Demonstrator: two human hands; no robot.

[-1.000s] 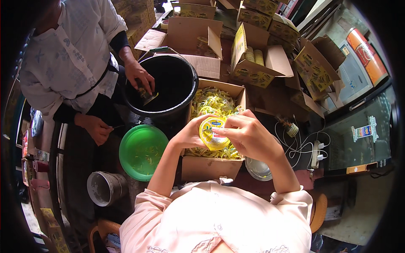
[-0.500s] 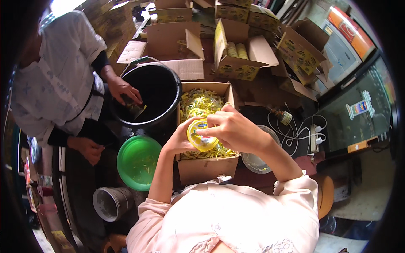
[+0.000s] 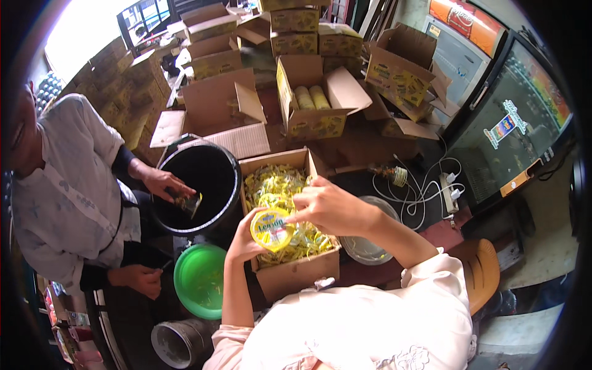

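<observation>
Your left hand [image 3: 243, 237] has its fingers wrapped round the side of the yellow cup [image 3: 270, 231], held up over the near part of the carton; your right hand [image 3: 324, 206] has its fingers curled in, tips at the cup's upper right rim, can't tell if they're pinching anything. Main risk as I read it: only the left clearly carries the cup, so a hard push or pull from the right at that rim could twist it loose. If the wall is thin, squeezing harder to stop that could dent it. Orientation: printed round face is turned up toward you, print climbing slightly to the right. Face is about round, so no long axis across it; the cup's own axis runs roughly along your line of sight, depth hidden, can't say if it's longer than wide. Below, the carton [image 3: 299, 277] is heaped with yellow strips [image 3: 277, 179]; a dropped cup would likely land there, similar colour, easy to miss. Clear round tub [image 3: 364, 250] sits just beside the carton, partly hidden by your right forearm, a low elbow could knock it. Further out, the black bucket [image 3: 213, 179] has the co-worker's hand [image 3: 165, 184] at its mouth; swing left and you could bump it
</observation>
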